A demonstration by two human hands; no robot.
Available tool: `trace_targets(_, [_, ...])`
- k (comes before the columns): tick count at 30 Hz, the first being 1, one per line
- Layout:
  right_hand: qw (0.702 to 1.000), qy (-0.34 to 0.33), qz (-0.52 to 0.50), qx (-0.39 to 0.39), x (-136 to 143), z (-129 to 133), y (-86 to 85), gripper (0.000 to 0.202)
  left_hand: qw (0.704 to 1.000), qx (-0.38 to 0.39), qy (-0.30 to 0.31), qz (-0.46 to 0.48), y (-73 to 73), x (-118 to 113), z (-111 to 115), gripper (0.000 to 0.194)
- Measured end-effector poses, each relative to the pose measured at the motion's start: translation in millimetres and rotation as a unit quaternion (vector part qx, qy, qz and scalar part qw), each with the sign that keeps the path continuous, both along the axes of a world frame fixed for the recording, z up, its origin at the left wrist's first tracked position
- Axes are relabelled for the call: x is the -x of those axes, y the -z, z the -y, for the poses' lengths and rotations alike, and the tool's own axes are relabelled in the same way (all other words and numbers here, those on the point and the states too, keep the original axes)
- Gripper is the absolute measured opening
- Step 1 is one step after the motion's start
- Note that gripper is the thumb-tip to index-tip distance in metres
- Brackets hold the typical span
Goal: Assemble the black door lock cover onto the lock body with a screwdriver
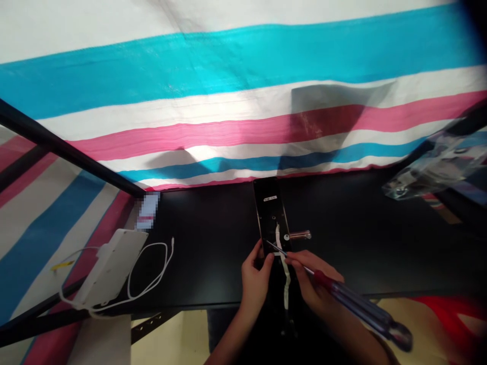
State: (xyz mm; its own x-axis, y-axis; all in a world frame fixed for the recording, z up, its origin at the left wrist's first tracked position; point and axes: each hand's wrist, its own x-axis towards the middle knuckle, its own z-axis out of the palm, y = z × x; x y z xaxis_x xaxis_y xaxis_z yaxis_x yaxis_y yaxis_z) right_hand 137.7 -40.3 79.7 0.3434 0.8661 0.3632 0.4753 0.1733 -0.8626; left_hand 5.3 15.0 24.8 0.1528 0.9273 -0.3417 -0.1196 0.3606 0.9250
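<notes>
A long black panel [271, 208] with a copper-coloured lever handle [300, 235] on its right side lies on the black table; it looks like a door lock plate. A cable wrapped in white tape [285, 276] runs from its middle down past the table's near edge. My left hand [255, 274] grips the panel's lower left edge between thumb and fingers. In my right hand [314, 276] is a screwdriver [357, 304] with a red and clear bluish handle. Its thin shaft slants up to the left, and the tip is at the panel's lower left part.
A white power strip-like box [112, 268] with a white cable [152, 286] stands at the left of the table [213, 228]. At the right hangs a clear plastic bag [426, 167] with parts inside. Black frame bars [72, 149] and a striped sheet [228, 66] enclose the table.
</notes>
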Motion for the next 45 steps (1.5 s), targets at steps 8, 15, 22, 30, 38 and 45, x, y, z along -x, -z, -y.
trace_targets(8, [0.99,-0.069,0.112,0.044,-8,-26,-16.6,0.013,1.0,-0.02,0.001,0.01,12.8,0,2,0.047])
trace_targets(15, [0.988,-0.086,0.126,0.036,-5,-61,-23.1,0.021,0.998,-0.059,0.003,-0.02,15.3,-2,-6,0.038])
trace_targets(22, [0.985,-0.16,-0.008,0.059,-7,-49,-23.3,0.02,0.998,-0.064,0.003,0.009,3.3,-3,-26,0.044])
trace_targets(30, [0.993,-0.032,0.107,0.035,-4,-51,-19.7,0.023,0.999,-0.049,-0.013,0.011,1.2,-6,-27,0.039])
trace_targets(38, [0.99,0.047,-0.1,0.092,-10,-35,10.8,0.021,0.999,-0.034,-0.042,0.005,0.2,-13,-28,0.034])
trace_targets(45, [0.868,0.174,-0.464,0.043,-33,-29,40.4,0.035,0.998,-0.03,-0.056,-0.004,9.2,-17,-30,0.028])
